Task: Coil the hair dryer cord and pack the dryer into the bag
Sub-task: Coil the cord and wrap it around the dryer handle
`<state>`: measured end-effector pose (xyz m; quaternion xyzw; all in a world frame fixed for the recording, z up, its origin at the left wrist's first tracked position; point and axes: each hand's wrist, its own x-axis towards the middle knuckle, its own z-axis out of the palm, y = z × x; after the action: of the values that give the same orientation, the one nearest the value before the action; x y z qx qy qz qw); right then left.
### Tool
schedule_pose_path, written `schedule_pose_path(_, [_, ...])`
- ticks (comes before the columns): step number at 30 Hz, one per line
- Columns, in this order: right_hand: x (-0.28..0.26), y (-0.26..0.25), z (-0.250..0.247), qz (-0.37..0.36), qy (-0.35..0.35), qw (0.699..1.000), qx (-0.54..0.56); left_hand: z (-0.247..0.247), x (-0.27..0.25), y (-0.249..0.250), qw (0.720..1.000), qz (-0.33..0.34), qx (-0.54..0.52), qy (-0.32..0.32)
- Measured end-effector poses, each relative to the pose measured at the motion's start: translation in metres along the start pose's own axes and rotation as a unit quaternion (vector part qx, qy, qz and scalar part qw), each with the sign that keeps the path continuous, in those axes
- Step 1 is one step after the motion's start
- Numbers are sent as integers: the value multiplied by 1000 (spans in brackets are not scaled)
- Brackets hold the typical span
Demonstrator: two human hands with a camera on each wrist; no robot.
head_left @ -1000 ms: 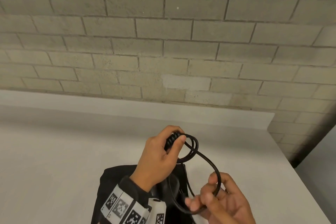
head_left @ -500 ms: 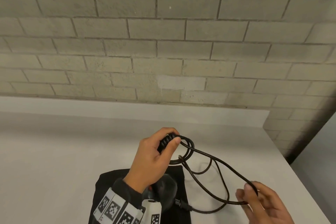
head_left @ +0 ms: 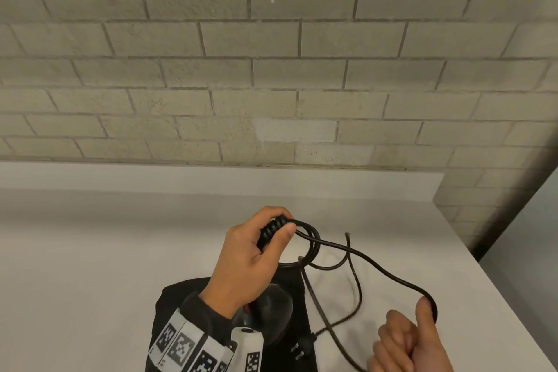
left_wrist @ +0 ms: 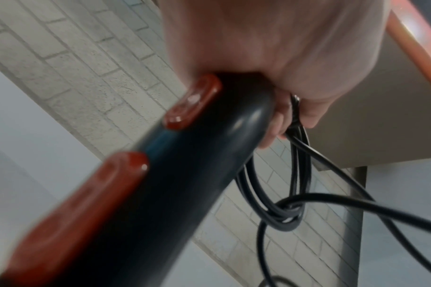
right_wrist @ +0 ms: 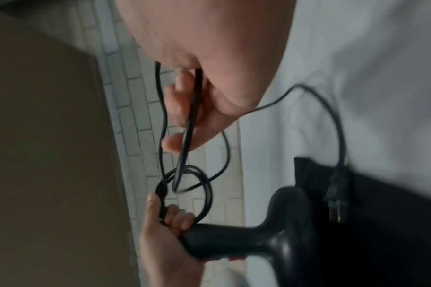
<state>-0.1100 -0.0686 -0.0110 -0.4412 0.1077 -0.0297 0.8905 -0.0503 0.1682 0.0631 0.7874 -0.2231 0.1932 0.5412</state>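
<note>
My left hand grips the black hair dryer by the end of its handle, which carries red switches. That hand also holds a small coil of the black cord against the handle end. The dryer's head hangs low over a black bag that lies flat on the table. From the coil a cord run stretches right to my right hand, which pinches the cord between thumb and curled fingers. The plug lies on the bag.
A white table runs back to a low ledge under a grey block wall. The table's right edge drops off close to my right hand. Slack cord loops on the table between my hands.
My right hand has moved right and away from the left, drawing the cord out from a tight loop into a long run. The left hand still holds the handle and coil.
</note>
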Motion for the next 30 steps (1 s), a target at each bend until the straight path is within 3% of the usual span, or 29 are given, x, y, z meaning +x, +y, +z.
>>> schedule_pose_path(1, [-1,0,-10,-2,-68,995,-78,-2,0,-1,1000,-6,-6,5])
schedule_pose_path(2, [6,5,-19,61,-129,985,-101,-4,0,-2,1000,-12,-14,9])
schedule_pose_path(3, [14,2,-26,93,-60,977,-184,-5,0,-2,1000,-14,-20,11])
schedule_pose_path(4, [13,-6,-29,62,-54,954,-289,-6,0,-2,1000,-14,-23,10])
schedule_pose_path(5, [19,-18,-31,65,-53,944,-320,-6,-1,-2,1000,-12,-24,8])
schedule_pose_path(6, [21,-34,-37,72,-68,944,-315,-5,-1,-1,1000,-10,-23,8])
schedule_pose_path(8, [17,-45,-42,116,98,951,-271,-4,0,-1,1000,-14,-21,13])
schedule_pose_path(9, [10,-48,-45,90,156,951,-252,-3,1,-1,999,-19,-21,16])
schedule_pose_path(11, [-4,-52,-59,-30,221,940,-257,-4,3,-3,999,-30,-24,20])
schedule_pose_path(13, [-13,-55,-40,22,229,970,-80,-4,4,-4,999,-37,-28,19])
schedule_pose_path(15, [-19,-56,-34,87,218,972,20,-4,4,-5,998,-44,-30,20])
schedule_pose_path(17, [-18,-51,-40,147,199,969,-22,-8,5,-7,997,-56,-39,32])
schedule_pose_path(18, [-18,-45,-49,135,200,966,-92,-10,6,-8,996,-65,-51,45])
schedule_pose_path(19, [-18,-44,-56,94,206,954,-195,-14,6,-10,993,-74,-64,61])
schedule_pose_path(21, [-15,-48,-61,-14,241,896,-373,-19,6,-13,988,-90,-88,85])
schedule_pose_path(23, [-14,-45,-57,-32,258,858,-443,-20,4,-12,987,-97,-96,85])
schedule_pose_path(26, [-7,-32,-46,-11,247,843,-477,-15,3,-9,989,-97,-86,74])
schedule_pose_path(28, [-5,-23,-21,3,232,807,-543,-12,4,-8,989,-100,-79,78])
schedule_pose_path(30, [-9,-12,9,-106,185,784,-583,-10,4,-7,988,-101,-77,84])
